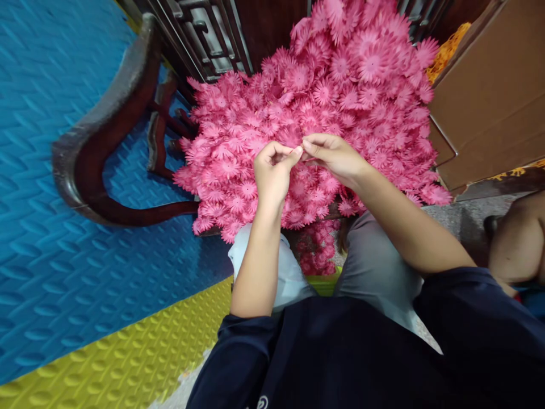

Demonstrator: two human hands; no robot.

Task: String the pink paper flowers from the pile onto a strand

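My left hand point(276, 165) and my right hand point(330, 152) meet fingertip to fingertip above a heap of pink artificial flowers point(238, 170). Both are closed in a pinch. A pink artificial flower point(291, 135) shows right behind the fingertips and appears to be held between them; its centre is mostly hidden by the fingers. The heap's flowers have thin, pointed petals, several with a small dark hole in the middle.
A dark wooden chair arm point(97, 170) curves out at left over blue matting point(38, 255) with a yellow strip point(140, 341). At right stand a cardboard box point(489, 91) and orange pieces point(449, 51). More pink flowers point(317, 247) lie below, between my knees. Another person's limb point(517, 241) is at right.
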